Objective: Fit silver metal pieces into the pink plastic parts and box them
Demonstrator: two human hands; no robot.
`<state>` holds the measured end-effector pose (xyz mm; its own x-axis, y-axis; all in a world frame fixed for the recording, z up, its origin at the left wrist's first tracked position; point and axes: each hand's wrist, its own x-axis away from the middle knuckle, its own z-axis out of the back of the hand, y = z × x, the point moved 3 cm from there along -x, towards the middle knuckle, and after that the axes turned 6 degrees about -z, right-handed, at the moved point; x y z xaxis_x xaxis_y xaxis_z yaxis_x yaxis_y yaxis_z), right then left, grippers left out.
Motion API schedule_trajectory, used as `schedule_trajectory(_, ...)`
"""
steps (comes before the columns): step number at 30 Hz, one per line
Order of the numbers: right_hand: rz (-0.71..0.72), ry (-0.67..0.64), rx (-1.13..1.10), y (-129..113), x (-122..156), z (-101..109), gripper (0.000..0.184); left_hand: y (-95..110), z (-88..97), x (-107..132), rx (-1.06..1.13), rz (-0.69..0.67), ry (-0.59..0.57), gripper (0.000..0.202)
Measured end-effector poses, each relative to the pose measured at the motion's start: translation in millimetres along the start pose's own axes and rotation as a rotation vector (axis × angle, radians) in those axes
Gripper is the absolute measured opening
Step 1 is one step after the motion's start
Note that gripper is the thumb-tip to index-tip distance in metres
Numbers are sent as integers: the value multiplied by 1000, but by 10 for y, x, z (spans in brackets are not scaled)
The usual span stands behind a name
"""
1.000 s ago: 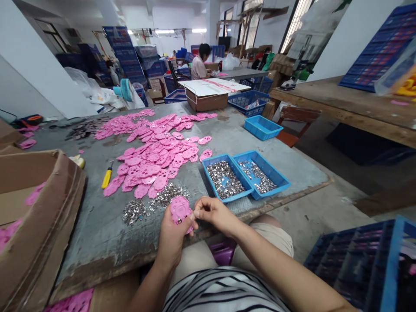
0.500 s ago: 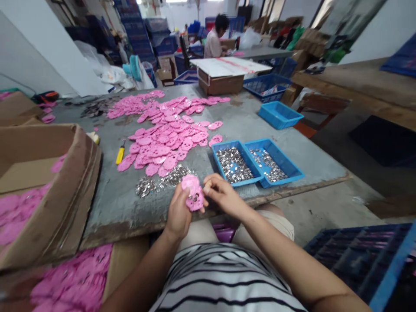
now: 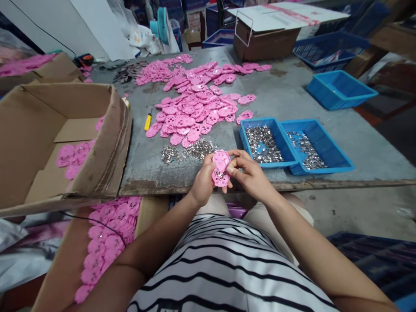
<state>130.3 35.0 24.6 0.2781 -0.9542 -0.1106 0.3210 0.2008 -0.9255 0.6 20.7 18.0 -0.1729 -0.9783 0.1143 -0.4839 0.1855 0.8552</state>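
Observation:
A pink plastic plate (image 3: 221, 164) with small metal pieces set near its lower end is held over the table's front edge. My left hand (image 3: 204, 180) grips it from the left, thumb on its rim. From the right, the fingers of my right hand (image 3: 248, 173) are closed at the plate's edge; whether they also pinch a small metal piece is hidden. Just beyond lie loose piles of small metal pieces (image 3: 199, 148). A large heap of similar pink plates (image 3: 195, 108) spreads behind them.
Two blue trays (image 3: 292, 162) of metal pieces stand at right, another blue tray (image 3: 341, 89) behind. A yellow-handled tool (image 3: 148, 122) lies left of the heap. Cardboard boxes (image 3: 121, 130) with pink plates flank the table's left side, one below it. A white board (image 3: 286, 15) tops a box at the back.
My view has tilted down and turned left. The pink plate has turned to show its detailed face, and my right hand has come onto its right edge.

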Motion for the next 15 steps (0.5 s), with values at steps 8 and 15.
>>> schedule_trajectory(8, 24, -9, 27, -23, 12, 10, 18, -26, -12, 10, -53, -1, -52, 43)
schedule_trajectory(15, -21, -25, -27, -11, 19, 25, 22, -36, -9, 13, -77, -7, -60, 47)
